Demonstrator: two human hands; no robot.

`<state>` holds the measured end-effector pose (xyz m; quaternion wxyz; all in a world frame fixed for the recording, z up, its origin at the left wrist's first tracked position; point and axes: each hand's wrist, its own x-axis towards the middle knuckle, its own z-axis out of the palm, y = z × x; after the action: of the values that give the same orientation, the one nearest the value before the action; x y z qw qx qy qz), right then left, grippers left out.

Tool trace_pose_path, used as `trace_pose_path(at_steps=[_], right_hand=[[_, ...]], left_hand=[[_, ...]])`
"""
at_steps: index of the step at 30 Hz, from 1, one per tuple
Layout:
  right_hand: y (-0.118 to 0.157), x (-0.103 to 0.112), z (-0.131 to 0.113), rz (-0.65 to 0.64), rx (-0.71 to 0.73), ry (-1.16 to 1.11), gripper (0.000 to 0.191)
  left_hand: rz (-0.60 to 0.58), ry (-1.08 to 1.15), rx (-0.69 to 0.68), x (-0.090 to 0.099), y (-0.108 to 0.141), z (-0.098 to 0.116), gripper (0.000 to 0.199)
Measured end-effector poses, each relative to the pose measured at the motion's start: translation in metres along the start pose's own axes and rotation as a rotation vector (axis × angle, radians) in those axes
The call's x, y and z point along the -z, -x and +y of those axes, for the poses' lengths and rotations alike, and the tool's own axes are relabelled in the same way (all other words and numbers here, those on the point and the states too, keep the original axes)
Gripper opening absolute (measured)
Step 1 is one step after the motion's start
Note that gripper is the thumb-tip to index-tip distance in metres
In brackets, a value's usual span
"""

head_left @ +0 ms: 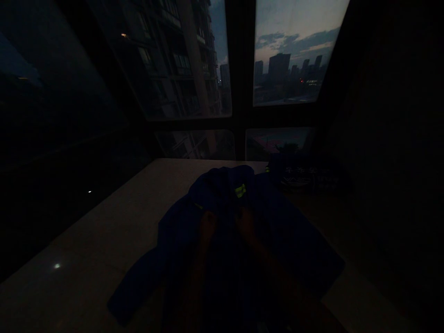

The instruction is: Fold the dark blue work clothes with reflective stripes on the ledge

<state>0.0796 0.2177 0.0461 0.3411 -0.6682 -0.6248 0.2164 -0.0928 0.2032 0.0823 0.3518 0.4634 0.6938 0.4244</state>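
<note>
A dark blue jacket [287, 222] lies spread on a pale surface, its collar end toward the window and its sleeves out to both sides. Small yellow-green patches mark its chest. My left hand [208, 224] is on the left front of the jacket below the collar, fingers curled in on the cloth. Across from it, my right hand [244, 221] is closed on the right front, just under the larger yellow-green patch. The light is very dim, so the fingertips and any fastening between the hands are hard to make out.
The pale ledge [114, 208] runs up to a dark-framed window [241, 118], with buildings and dusk sky outside. At the back right sits a dark bundle [308, 178] with white lettering. A dark wall [388, 138] stands on the right.
</note>
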Motion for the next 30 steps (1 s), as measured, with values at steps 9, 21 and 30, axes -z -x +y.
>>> trace_pose_path(at_steps=[9, 21, 30], right_hand=[[-0.006, -0.003, 0.021, 0.006, -0.180, -0.422, 0.026], [-0.010, 0.015, 0.028, -0.008, -0.295, -0.789, 0.042], [-0.013, 0.005, 0.016, -0.082, -0.231, -0.674, 0.017]], left_hand=[[0.067, 0.452, 0.011, -0.073, 0.018, 0.026, 0.035], [0.000, 0.302, -0.092, -0.085, 0.018, -0.012, 0.031], [0.019, 0.195, -0.124, -0.069, 0.024, -0.025, 0.029]])
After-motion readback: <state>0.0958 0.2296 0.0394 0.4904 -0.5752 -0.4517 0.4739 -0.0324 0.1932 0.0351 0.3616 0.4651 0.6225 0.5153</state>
